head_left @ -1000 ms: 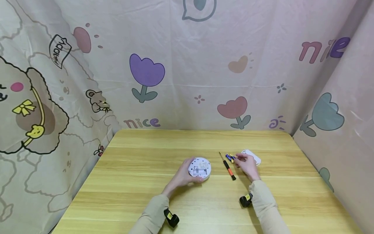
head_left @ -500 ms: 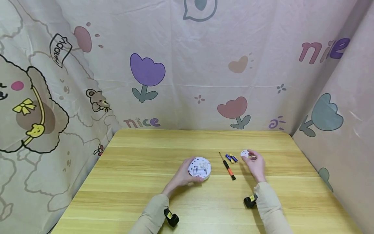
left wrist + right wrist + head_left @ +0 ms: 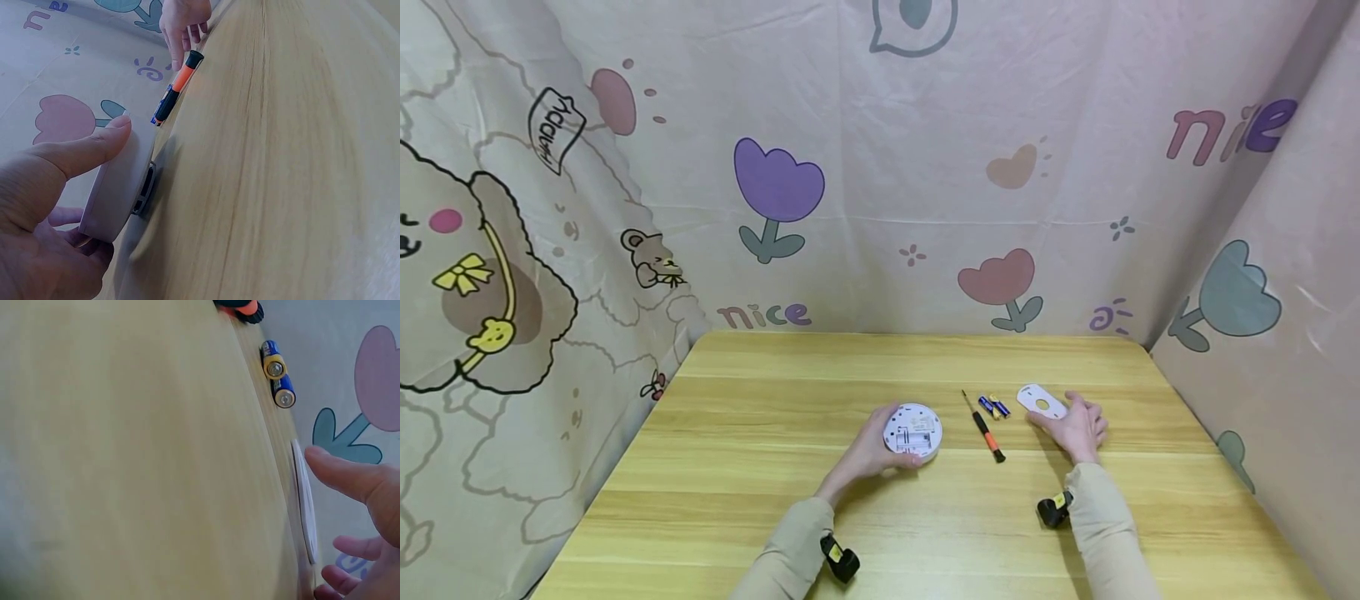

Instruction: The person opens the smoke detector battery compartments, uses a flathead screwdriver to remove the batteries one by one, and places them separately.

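Observation:
A round white smoke detector point(image 3: 912, 433) is in my left hand point(image 3: 877, 443), its open battery compartment facing up. My left thumb and fingers grip its rim from either side. In the left wrist view, a dark slotted grille point(image 3: 145, 189) shows on its underside, close over the table. My right hand point(image 3: 1077, 427) holds nothing. Its thumb is right by the edge of a white mounting plate point(image 3: 1032, 398) with a round hole, and the other fingers are loosely bent beyond the plate's right end.
Two blue and yellow batteries point(image 3: 995, 407) lie left of the plate. A screwdriver point(image 3: 988, 435) with an orange and black handle lies between them and the smoke detector on the wooden table point(image 3: 775, 400). A patterned curtain point(image 3: 880, 192) hangs behind.
My right hand has moved right from beside the batteries, over the mounting plate, to the plate's right end, baring the plate and its hole. The left hand and smoke detector have stayed still.

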A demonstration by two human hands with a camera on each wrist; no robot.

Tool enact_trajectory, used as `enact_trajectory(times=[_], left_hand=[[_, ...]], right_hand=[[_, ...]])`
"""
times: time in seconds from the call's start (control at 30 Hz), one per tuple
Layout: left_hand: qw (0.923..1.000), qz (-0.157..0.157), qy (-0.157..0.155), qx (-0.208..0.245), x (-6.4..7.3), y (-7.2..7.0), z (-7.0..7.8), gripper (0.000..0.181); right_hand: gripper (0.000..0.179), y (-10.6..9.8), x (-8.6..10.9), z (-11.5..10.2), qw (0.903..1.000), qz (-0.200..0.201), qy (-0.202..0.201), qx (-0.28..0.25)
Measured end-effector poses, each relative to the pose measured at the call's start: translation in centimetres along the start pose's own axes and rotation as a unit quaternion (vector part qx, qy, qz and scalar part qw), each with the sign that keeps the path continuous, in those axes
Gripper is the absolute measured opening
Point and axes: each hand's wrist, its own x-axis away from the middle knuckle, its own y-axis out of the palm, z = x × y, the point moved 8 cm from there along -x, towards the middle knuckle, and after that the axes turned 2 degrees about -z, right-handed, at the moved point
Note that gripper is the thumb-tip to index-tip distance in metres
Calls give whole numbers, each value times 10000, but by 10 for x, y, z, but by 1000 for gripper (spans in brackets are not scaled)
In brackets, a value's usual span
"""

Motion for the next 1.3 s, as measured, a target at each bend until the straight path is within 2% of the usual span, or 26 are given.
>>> enact_trajectory(times=[0.17,0.3,0.9,1.3], left_hand=[[10000,11,23,-89,0,0,-1,109],[9999,15,61,-133,0,0,-2,109],[9999,2,23,-127,0,0,-1,110],[10000,-13,16,-40,2,-1,2,109]], right_hand=[[101,2,-2,1,9987,-336,-12,384],[98,2,-3,1,9972,-443,-71,597],[90,1,-4,0,9956,-556,-117,749],[78,-1,-4,-2,9960,-385,-384,710]])
